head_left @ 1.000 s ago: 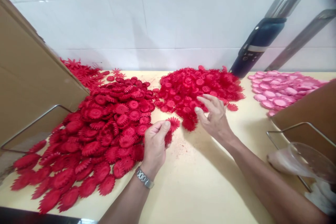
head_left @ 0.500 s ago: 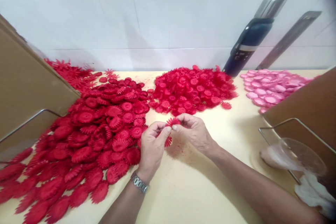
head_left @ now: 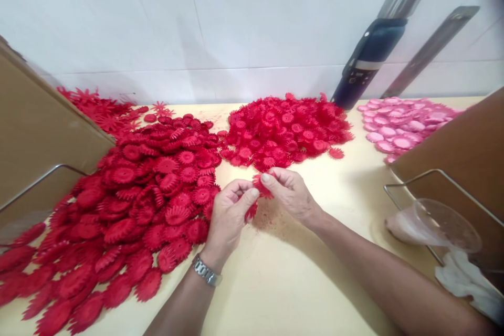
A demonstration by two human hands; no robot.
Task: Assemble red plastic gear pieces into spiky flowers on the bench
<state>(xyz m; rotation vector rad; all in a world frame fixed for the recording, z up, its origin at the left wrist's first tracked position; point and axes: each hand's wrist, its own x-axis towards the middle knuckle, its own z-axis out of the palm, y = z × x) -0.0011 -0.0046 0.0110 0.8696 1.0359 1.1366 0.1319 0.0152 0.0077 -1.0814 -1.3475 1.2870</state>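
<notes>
Between my two hands is a red fringed flower piece, partly hidden by the fingers. My left hand, with a metal watch on its wrist, pinches it from the left. From the right, my right hand grips it between thumb and fingers. More red fringe shows below the left fingers. Left of my hands spreads a large heap of dark red flower pieces. Just beyond my fingers lies a second pile of red flower pieces.
Pink flower pieces lie at the back right beside a dark blue bottle and a metal ruler. Cardboard stands left, a brown panel right. A clear plastic cup lies near a white tissue.
My right hand has come from the middle pile to meet my left hand and closed on the red flower piece. The view has shifted slightly to the right.
</notes>
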